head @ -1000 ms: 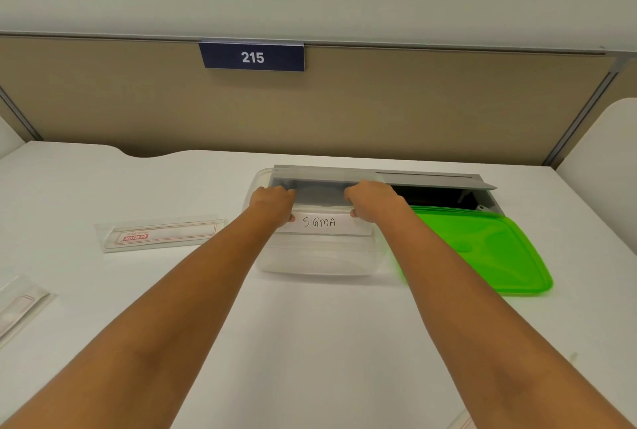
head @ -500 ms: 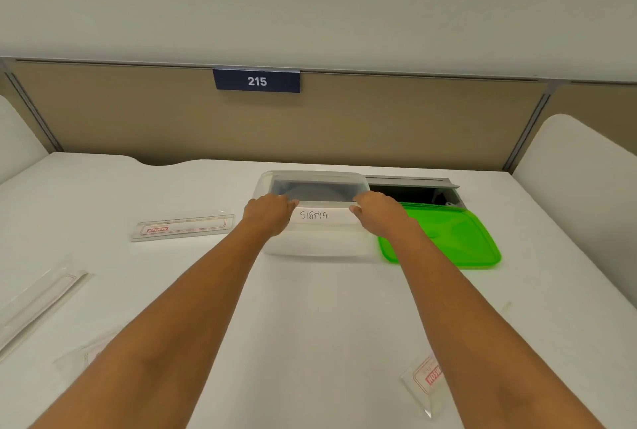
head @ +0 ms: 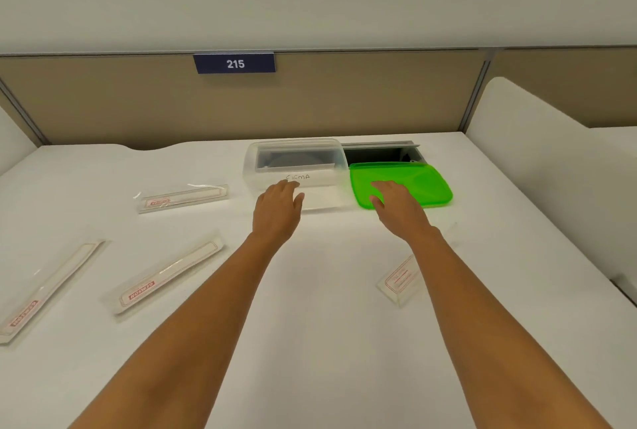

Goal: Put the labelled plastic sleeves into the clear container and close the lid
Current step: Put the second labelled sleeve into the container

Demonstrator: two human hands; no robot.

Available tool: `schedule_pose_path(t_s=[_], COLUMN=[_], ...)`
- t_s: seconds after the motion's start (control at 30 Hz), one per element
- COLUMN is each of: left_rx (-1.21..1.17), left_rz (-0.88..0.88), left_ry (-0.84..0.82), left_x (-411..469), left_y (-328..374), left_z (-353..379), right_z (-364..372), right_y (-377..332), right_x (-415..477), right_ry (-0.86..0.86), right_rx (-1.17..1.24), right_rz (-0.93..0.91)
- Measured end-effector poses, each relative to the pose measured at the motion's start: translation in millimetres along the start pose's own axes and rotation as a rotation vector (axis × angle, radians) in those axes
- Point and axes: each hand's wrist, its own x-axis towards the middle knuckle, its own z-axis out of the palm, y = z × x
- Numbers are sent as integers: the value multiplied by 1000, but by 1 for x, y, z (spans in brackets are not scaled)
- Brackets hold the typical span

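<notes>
A clear container [head: 262,166] with a handwritten label stands open at the back of the white desk. Its green lid [head: 417,184] lies flat just to its right. My left hand [head: 277,209] hovers open in front of the container's near wall, holding nothing. My right hand [head: 396,204] is open over the lid's near left corner. Several labelled plastic sleeves lie on the desk: one [head: 182,197] left of the container, two [head: 169,277] [head: 48,287] nearer on the left, and one [head: 400,278] partly hidden under my right forearm.
A grey cable tray with a dark opening [head: 379,152] sits behind the lid. A beige partition with a "215" sign [head: 234,64] backs the desk. White side dividers [head: 537,152] flank it on the right and left.
Both hands have let go of the container's front rim and drawn back with fingers spread. My right hand has shifted right over the green lid. The view has pulled back, showing more sleeves.
</notes>
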Motion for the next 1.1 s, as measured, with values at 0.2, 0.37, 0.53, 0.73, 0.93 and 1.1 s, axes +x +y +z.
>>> schedule_pose_path(t_s=[0.2, 0.37, 0.53, 0.73, 0.93, 1.1], left_rx=[-310, -606, -867, -818, -1059, -1440], left_rz=[-83, -202, -359, -385, -499, -649], left_ry=[-70, -88, -71, -143, -90, -153], left_x=[-53, -94, -126, -136, -123, -105], left_y=[51, 93, 122, 132, 125, 119], left_z=[33, 69, 96, 112, 94, 64], right_z=[-11, -13, -7, 2, -7, -24], right_y=[69, 120, 147, 153, 142, 114], right_x=[-42, -58, -62, -61, -47, -30], right_ry=[83, 32, -40, 10, 94, 177], right_rx=[50, 213, 368, 585, 775, 1037], right_rz=[128, 236, 248, 294, 282, 254])
